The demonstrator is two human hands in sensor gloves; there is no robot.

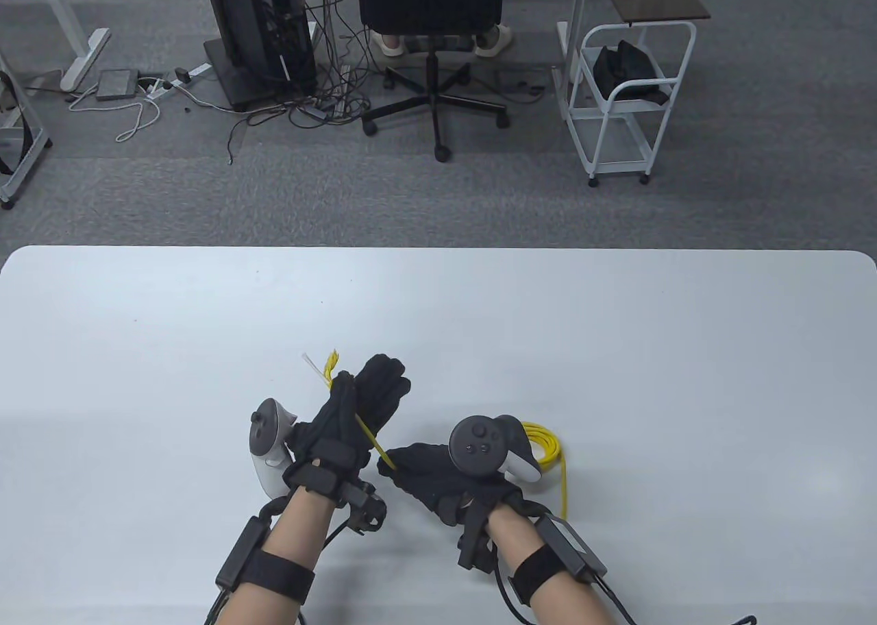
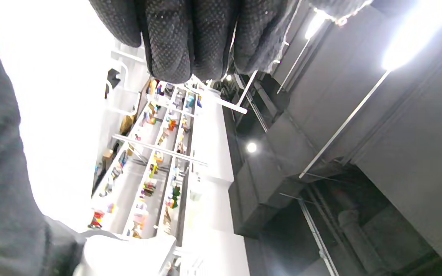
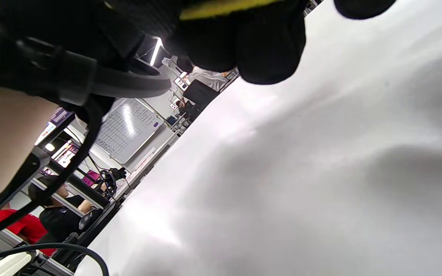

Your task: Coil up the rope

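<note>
A thin yellow rope runs taut across the back of my left hand to my right hand. Its frayed end sticks out past my left hand, next to a white tie. The rest lies in a small coil behind my right hand's tracker, with a strand dropping toward the table's front edge. My left hand holds the rope near its end, fingers extended in the table view. My right hand pinches the rope; it shows yellow between the fingers in the right wrist view.
The white table spreads wide on all sides of my hands. Beyond its far edge are a black office chair, a white wire cart and floor cables.
</note>
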